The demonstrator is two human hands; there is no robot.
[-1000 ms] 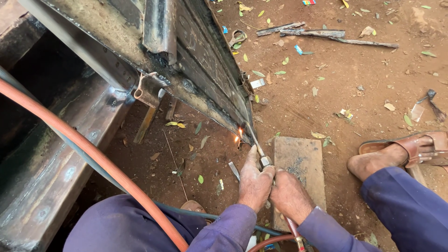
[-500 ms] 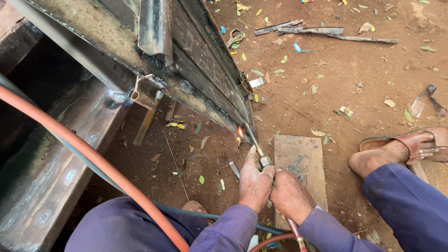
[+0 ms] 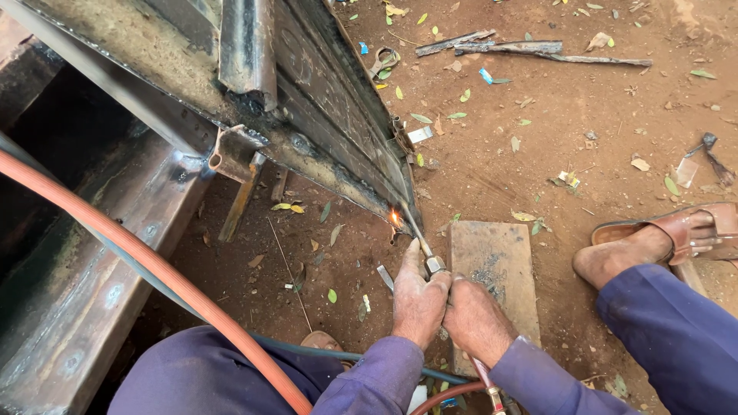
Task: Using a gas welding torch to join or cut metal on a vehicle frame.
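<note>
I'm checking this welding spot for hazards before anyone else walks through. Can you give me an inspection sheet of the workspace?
Surface: bare red dirt ground, strewn with leaves; a flat block lies by the hands.
Job's things: cutting torch with its tip at the lower edge of a rusty metal frame; a small flame glows there.
Clutter: metal bars, thin rod, small scraps and offcuts.
Hands: left hand and right hand both grip the torch, close together.
Cables: orange hose and a dark hose run across the lap.
Surroundings: sandalled foot on the ground; steel beam at left.
</note>
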